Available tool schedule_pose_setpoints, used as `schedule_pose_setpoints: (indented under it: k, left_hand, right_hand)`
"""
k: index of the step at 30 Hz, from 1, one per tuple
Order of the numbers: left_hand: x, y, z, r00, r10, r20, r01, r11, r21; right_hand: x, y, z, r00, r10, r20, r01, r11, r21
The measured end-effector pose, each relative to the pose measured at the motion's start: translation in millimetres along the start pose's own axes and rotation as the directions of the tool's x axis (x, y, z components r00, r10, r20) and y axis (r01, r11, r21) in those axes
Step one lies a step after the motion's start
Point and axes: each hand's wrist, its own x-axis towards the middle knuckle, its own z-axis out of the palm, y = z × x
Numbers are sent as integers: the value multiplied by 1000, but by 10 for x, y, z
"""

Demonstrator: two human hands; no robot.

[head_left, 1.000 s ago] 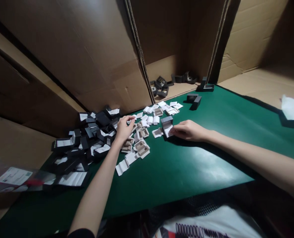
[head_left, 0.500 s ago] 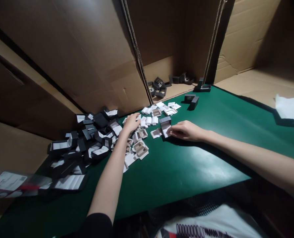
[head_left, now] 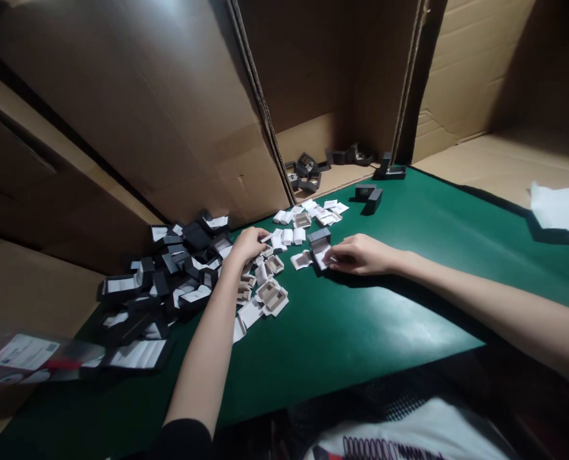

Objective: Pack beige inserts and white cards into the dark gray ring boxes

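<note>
My right hand (head_left: 358, 254) is closed at the near edge of a small open dark grey box (head_left: 319, 237) with a white lining, its fingertips at the box's right side. Farther left, my left hand (head_left: 249, 245) reaches over a spread of folded white inserts, its fingers bent and pinching a small white insert (head_left: 266, 239). Just left of the open box lies a loose white insert (head_left: 302, 259) on the green table. Between my hands are several more inserts, among them a larger one with a grey-brown hollow (head_left: 272, 295). My left fingertips are partly hidden.
A heap of open black boxes (head_left: 157, 281) with white linings fills the left side. Two closed dark boxes (head_left: 371, 199) stand at the back, near filled boxes (head_left: 308, 167) inside a cardboard carton. A clear plastic bag (head_left: 30, 358) lies front left, a white sheet (head_left: 560, 211) far right.
My left hand has drawn slightly left and lower, with a white insert now showing at its fingertips. The right hand stays at the open box. The view has shifted slightly.
</note>
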Motion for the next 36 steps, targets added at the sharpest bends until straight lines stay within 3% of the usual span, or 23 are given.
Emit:
schedule_pose_setpoints:
  k: [6,9,11,12,15,18,22,28,32,36]
  left_hand:
    - [-29,61,-50,995,-38,-95,35,999,-30]
    - [-79,196,-166,988,9,-157,-25,994,-102]
    - [-153,356,-242,969,121,-214,-169,961,-219]
    - [-201,454,-270,962,191,-193,-239,934,-267]
    - [-367,770,-302,936,306,-175,-352,833,-427]
    - [-513,1039,-286,905,404,-136,-418,780,-466]
    - [-612,1221,-264,865,497,-68,-484,789,-378]
    - [-525,1141,-206,821,519,-237,-570,767,-296]
    - [-444,1027,-117,848,501,-173,-530,813,-241]
    - [-422,996,-23,888,447,-105,-457,835,-305]
  right_hand:
    - [-13,31,26,998,-49,-49,47,998,-35]
    - [-11,44,58,977,-86,-194,65,991,-114]
    - [-1,10,51,933,-71,-353,23,990,-139]
    - [6,-21,38,903,-42,-428,-9,993,-117]
    - [26,-142,-18,824,114,-555,-72,993,98]
    - [38,-254,-50,809,271,-523,-66,924,376]
    - [42,-339,-48,834,324,-447,-29,835,550]
    - [64,-311,-32,810,435,-392,-36,705,709]
    - [82,-251,-23,762,536,-363,-20,580,815]
    - [83,-216,-31,716,587,-378,-27,564,825]
